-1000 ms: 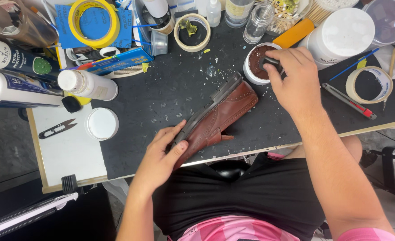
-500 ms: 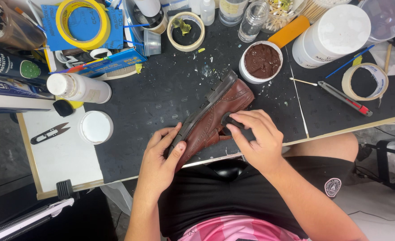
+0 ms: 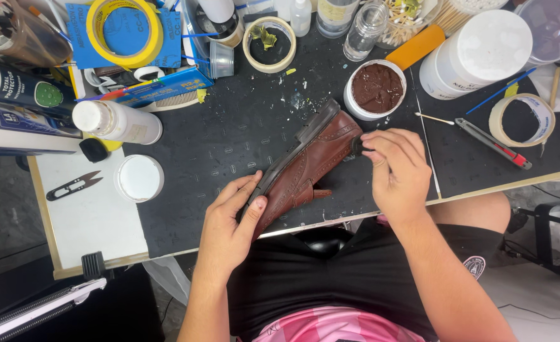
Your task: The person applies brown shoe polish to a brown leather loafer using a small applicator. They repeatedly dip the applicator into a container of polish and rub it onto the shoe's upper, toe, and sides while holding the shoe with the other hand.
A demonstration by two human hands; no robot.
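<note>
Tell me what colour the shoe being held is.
Reddish brown leather shoe with a dark sole, seen in the head view.

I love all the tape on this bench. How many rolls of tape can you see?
3. A yellow roll lies on the blue sheet at top left, a cream roll at top centre, and a beige roll at right beside the red-handled knife. Clutter may hide more.

A dark cylindrical bottle with a round green label lies at nine o'clock; under it, a white tube with a navy label. A blue card packet sits at eleven.
</note>
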